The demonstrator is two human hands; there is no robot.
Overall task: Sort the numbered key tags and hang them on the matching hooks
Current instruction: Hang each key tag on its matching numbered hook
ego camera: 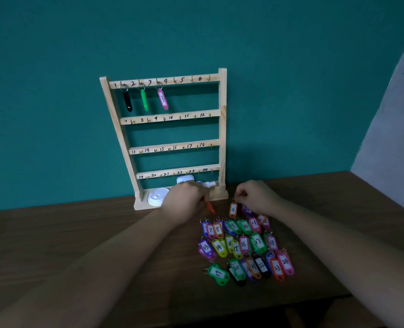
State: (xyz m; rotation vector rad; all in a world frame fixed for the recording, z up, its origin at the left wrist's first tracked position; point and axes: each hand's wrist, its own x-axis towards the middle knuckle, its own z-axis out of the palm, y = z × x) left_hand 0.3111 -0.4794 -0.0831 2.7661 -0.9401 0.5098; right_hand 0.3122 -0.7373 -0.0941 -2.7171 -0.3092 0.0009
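A wooden rack [222,129] with four rows of hooks numbered 1 to 24 stands against the teal wall. A black tag [127,101], a green tag [144,100] and a pink tag 3 [163,98] hang on the first three hooks. Several coloured numbered tags [243,247] lie in rows on the table, right of centre. My right hand [255,196] pinches the ring of the orange tag 4 [233,210], which dangles just above the table. My left hand [188,200] holds a red tag [211,207] in front of the rack's base.
A white lid [155,196] and a white-and-blue object [185,179] sit in the rack's base tray. The brown table's [77,233] front edge runs along the lower right. A grey wall [393,114] rises at the right.
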